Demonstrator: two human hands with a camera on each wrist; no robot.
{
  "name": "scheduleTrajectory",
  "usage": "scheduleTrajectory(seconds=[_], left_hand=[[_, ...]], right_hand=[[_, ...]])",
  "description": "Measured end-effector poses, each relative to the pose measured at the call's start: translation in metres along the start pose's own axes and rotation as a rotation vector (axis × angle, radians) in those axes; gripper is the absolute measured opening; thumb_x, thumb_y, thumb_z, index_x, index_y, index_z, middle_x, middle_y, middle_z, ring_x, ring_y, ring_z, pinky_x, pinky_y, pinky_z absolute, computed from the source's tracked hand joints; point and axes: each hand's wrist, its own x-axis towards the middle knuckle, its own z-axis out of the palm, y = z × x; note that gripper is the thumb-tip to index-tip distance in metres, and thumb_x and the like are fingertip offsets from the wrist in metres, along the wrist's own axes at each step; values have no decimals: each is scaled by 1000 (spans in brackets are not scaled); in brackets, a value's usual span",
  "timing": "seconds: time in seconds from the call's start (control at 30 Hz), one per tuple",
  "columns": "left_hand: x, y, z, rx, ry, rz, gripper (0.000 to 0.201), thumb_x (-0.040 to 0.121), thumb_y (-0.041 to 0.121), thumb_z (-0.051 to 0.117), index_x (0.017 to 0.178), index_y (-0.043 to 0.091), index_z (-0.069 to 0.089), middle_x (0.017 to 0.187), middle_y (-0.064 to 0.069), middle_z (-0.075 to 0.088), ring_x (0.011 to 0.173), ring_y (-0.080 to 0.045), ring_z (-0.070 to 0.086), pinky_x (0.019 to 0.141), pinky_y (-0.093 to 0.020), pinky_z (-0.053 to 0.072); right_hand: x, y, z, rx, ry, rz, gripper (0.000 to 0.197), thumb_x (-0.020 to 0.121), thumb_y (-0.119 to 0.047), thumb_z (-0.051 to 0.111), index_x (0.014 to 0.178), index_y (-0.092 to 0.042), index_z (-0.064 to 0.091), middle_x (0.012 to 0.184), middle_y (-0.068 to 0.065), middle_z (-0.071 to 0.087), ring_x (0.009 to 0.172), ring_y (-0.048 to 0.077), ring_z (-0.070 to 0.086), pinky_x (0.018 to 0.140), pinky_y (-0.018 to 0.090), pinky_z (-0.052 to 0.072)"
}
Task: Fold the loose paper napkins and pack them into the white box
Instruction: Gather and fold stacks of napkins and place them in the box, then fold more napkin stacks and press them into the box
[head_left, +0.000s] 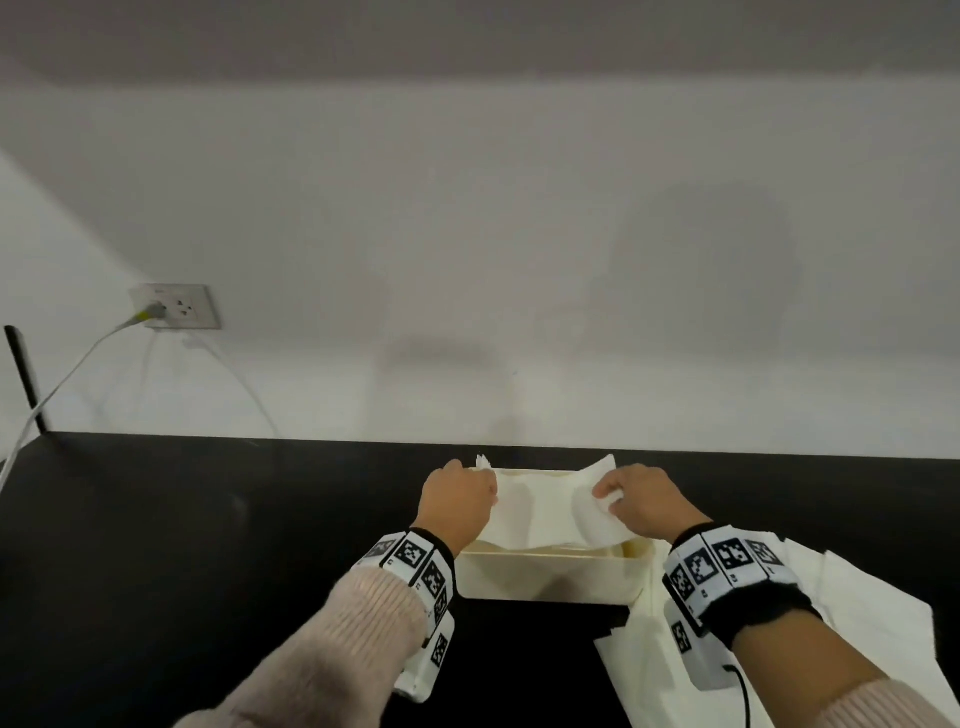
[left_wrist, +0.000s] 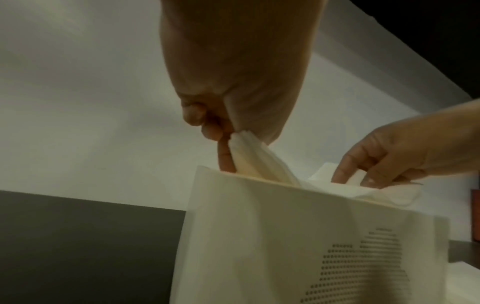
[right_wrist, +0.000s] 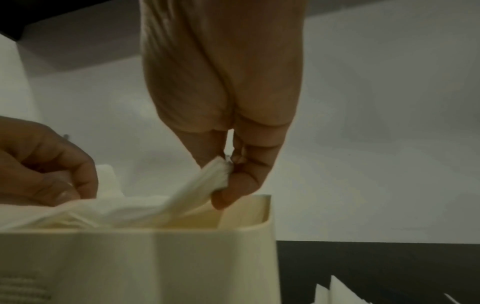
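Observation:
A white open-topped box stands on the black counter near the wall. A folded white napkin lies across its top, sagging into it. My left hand pinches the napkin's left end between thumb and fingers over the box's left rim. At the other end, my right hand pinches the napkin just above the box's right rim. In each wrist view the other hand appears too: the right hand and the left hand.
Several loose white napkins lie spread on the black counter right of the box, under my right forearm. A wall socket with a plugged white cable sits at the far left. The wall rises directly behind the box.

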Motion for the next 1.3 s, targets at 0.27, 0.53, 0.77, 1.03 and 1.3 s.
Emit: scheduleTrajectory(seconds=[0.27,0.53,0.77,1.03,1.3], left_hand=[[13,10,14,356,-190,93,24,95,10,39,102,12,62,108,-6,63,108,-23,48,78,-31,28],[21,16,25,464,-231,97,25,96,22,42,103,14,65,113,-6,61,117,-26,40,96,-36,31],[20,19,24,426,-118,57,26,90,29,49,104,16,67,127,-10,46,120,-30,34,98,-39,29],[-16,51,-6,18,62,21,37,91,45,48,122,28,59,125,-1,52,120,-24,37,99,-36,29],[-99,113,18,-648,-80,-1,31,86,34,63,112,17,64,116,-1,63,111,-19,54,95,-26,40]], right_hand=[[24,-14,27,-377,-148,1,34,93,-5,42,122,-6,59,128,8,59,117,22,55,100,27,43],[32,-10,45,-436,-193,23,31,95,-5,37,117,-1,59,125,12,59,116,26,56,93,28,44],[13,-15,25,-283,-66,14,30,93,-5,41,118,-1,57,123,13,59,113,25,57,92,28,46],[-81,-12,-49,171,213,-25,34,89,-27,62,122,-19,61,117,-2,62,105,12,56,86,17,37],[-188,58,-4,440,206,265,28,85,-27,67,112,-20,65,96,-3,67,84,11,61,68,19,46]])
